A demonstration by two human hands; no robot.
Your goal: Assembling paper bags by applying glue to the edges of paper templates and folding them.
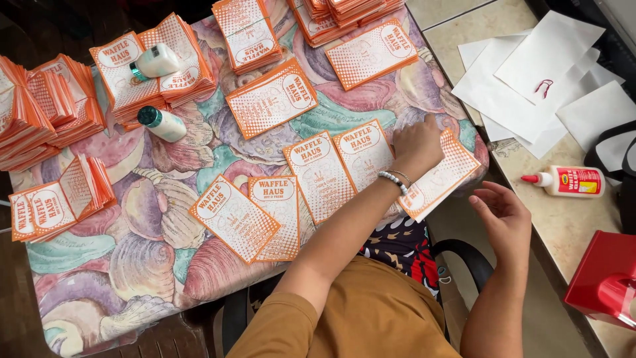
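Paper sleeves [271, 98]: orange and white, with a dotted halftone pattern and orange borders. Table [132, 252]: covered in a seashell print of mauve, teal, pink and cream. Glue bottles [162, 124]: white, teal caps. Glue bottle [570, 180] at the side: white, red label and tip. Loose sheets [523, 86]: plain white. Box [603, 278]: red. Bracelet [393, 180]: white beads.
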